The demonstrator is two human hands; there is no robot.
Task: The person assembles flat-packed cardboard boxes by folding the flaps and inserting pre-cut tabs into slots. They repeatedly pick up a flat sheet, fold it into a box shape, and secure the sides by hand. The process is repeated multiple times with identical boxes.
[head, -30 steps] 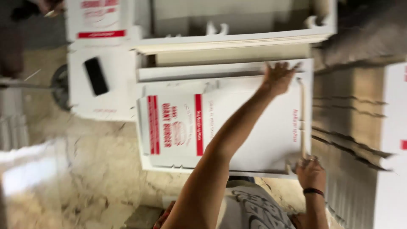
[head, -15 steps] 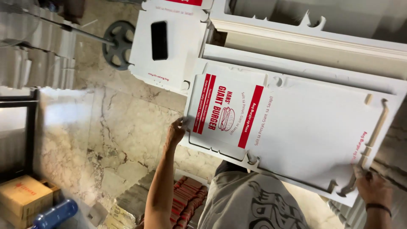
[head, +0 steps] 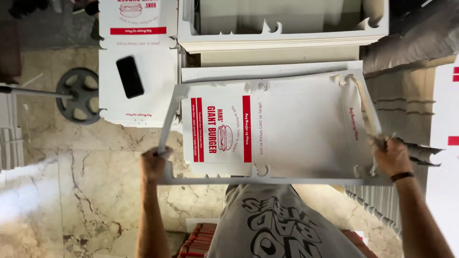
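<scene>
A flat white cardboard box blank (head: 296, 129) with red print and a burger drawing lies open in front of me, its side flaps bent up. My left hand (head: 154, 163) grips the raised left flap near its lower end. My right hand (head: 391, 155), with a dark band on the wrist, grips the raised right flap near its lower corner. The blank rests on a stack of similar white blanks (head: 282, 40) that reaches back to the top of the view.
A black phone (head: 129, 76) lies on another stack of printed blanks (head: 138, 102) at upper left. A dark wheel-shaped stand base (head: 79, 95) sits on the marble floor (head: 86, 191). Stacked cardboard (head: 411, 81) fills the right side. Red crates (head: 196, 239) are below me.
The view has swung to the right and closer. My left hand went from the blank's left edge to gripping the left flap, which now stands up. The right flap is raised too.
</scene>
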